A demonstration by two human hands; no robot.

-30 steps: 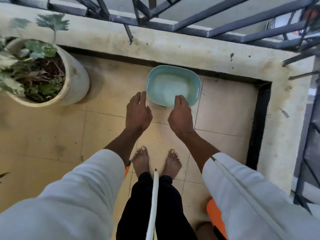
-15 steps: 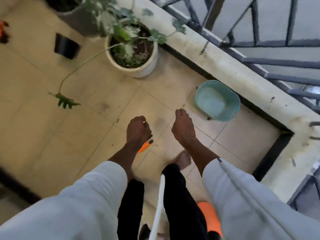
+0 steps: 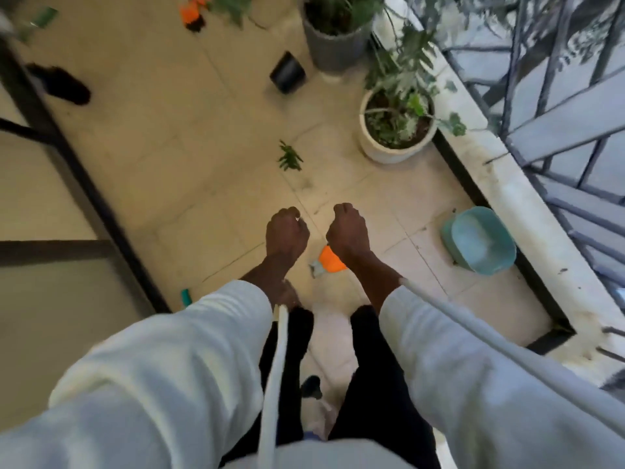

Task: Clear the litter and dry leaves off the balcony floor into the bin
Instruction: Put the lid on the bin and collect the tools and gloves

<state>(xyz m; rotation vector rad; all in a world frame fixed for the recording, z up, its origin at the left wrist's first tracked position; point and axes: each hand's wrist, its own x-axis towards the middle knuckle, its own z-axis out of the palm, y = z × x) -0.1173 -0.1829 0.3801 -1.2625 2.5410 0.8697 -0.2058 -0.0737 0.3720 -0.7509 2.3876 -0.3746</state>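
Head view: both hands out front at mid-frame, fingers curled into loose fists, nothing visibly held. Left hand [image 3: 286,233] and right hand [image 3: 346,230] sit side by side, small gap between. Nearest litter = orange wrapper [image 3: 329,260] flat on the floor tiles [image 3: 189,184], showing just below and beside the R wrist, so R hand is closer; long axis runs roughly L-R w/ a greyish end toward the left. Next out: green leaf sprig [image 3: 290,156] lying ahead of both hands, about centred, axis pointing away from the person. Small green scrap [image 3: 186,297] by the dark door track, L side, nearer L hand. Teal bin [image 3: 480,240] sits to the right against the ledge, well apart from the wrapper; looks empty inside. White planter [image 3: 394,130] beyond it holds a plant + soil. Judgement: R hand grabs wrapper, carries right to bin.
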